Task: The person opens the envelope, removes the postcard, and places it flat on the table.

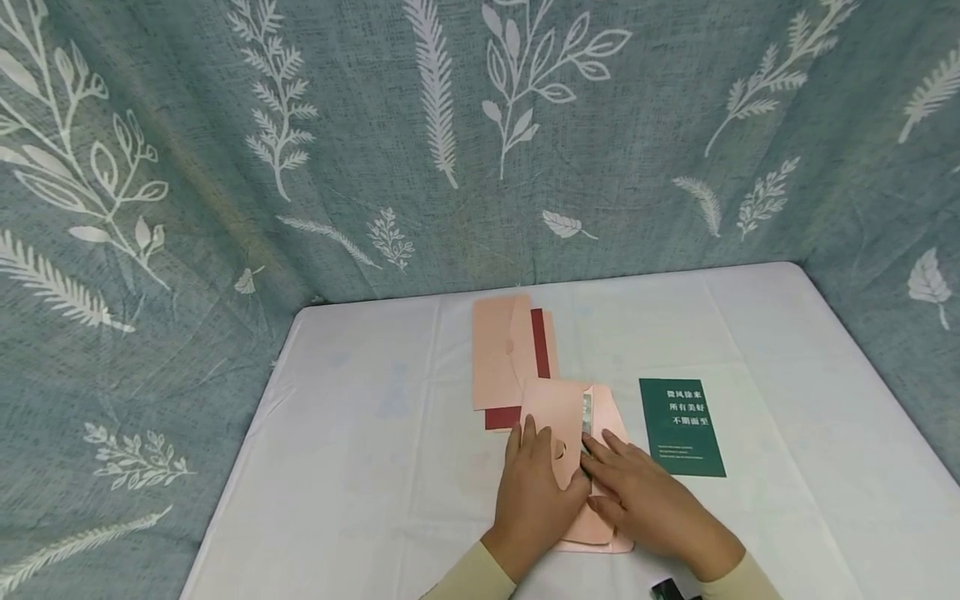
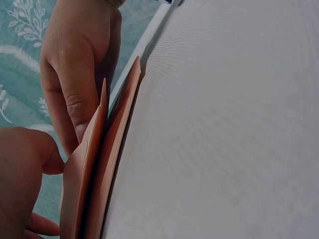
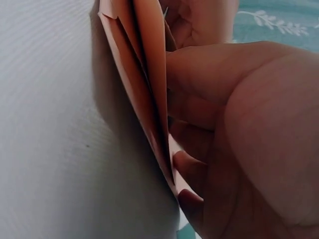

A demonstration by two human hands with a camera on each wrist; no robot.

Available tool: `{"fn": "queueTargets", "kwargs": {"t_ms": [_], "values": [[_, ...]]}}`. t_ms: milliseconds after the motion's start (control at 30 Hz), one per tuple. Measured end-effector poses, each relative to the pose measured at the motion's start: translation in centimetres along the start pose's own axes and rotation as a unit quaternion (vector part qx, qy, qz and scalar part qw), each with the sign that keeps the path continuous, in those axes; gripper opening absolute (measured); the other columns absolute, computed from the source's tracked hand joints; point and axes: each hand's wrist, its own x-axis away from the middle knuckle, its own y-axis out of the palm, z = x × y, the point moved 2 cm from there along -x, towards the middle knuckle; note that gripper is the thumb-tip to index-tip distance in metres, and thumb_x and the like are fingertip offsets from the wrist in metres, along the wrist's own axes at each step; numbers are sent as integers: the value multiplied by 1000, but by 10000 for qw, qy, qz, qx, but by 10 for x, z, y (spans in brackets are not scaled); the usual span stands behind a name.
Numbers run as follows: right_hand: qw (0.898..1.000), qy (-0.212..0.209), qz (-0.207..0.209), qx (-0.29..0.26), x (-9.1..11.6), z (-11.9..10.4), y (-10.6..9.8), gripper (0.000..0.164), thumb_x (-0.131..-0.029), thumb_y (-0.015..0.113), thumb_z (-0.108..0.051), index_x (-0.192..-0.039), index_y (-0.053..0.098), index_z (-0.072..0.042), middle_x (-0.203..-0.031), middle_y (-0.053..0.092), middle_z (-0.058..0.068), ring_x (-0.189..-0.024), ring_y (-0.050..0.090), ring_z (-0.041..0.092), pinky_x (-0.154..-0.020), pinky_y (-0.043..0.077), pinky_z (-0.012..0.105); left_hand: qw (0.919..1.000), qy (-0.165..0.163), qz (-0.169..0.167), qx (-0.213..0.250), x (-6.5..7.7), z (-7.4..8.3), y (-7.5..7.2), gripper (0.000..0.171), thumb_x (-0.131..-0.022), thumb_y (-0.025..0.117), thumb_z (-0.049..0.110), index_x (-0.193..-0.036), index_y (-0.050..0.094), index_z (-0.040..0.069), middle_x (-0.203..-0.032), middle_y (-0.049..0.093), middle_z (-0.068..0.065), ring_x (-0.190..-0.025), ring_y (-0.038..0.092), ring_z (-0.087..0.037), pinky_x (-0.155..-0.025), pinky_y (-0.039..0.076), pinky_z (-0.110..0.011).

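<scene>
A pink envelope (image 1: 551,402) lies near the table's front, its flap (image 1: 609,408) spread to the right. A narrow strip of a printed card (image 1: 587,410) shows along its opening; the rest of that card is hidden inside. My left hand (image 1: 536,487) rests on the envelope's front with its fingers extended and its thumb near the opening. Across the opening, my right hand (image 1: 652,500) touches the envelope and the card's edge with extended fingers. From the side, the left wrist view shows the envelope's layers (image 2: 112,164) standing apart.
Behind the hands lie more pink envelopes (image 1: 495,350) with dark red pieces (image 1: 540,342) among them. A green card (image 1: 681,442) with white lettering lies to the right. A small black object (image 1: 666,590) sits at the front edge. A leaf-patterned curtain (image 1: 450,225) surrounds the white table (image 1: 337,467).
</scene>
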Motion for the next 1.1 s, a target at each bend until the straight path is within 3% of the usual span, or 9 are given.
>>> {"fn": "queueTargets", "kwargs": {"t_ms": [800, 1100], "values": [[9988, 461, -132, 60, 9, 2, -8, 60, -103, 76, -31, -155, 61, -4, -169, 44, 12, -158, 32, 40, -121, 31, 65, 9997, -137, -158, -160, 1, 0, 2, 66, -89, 74, 31, -136, 64, -13, -156, 48, -37, -147, 45, -53, -112, 46, -57], [9977, 666, -115, -32, 12, 6, -12, 56, -105, 73, -32, -152, 63, -3, -169, 44, 12, -158, 32, 41, -120, 31, 66, 9998, -13, -49, -170, 1, -1, 2, 65, -89, 77, 30, -134, 64, -14, -153, 50, -39, -144, 47, -55, -111, 47, -58]]}}
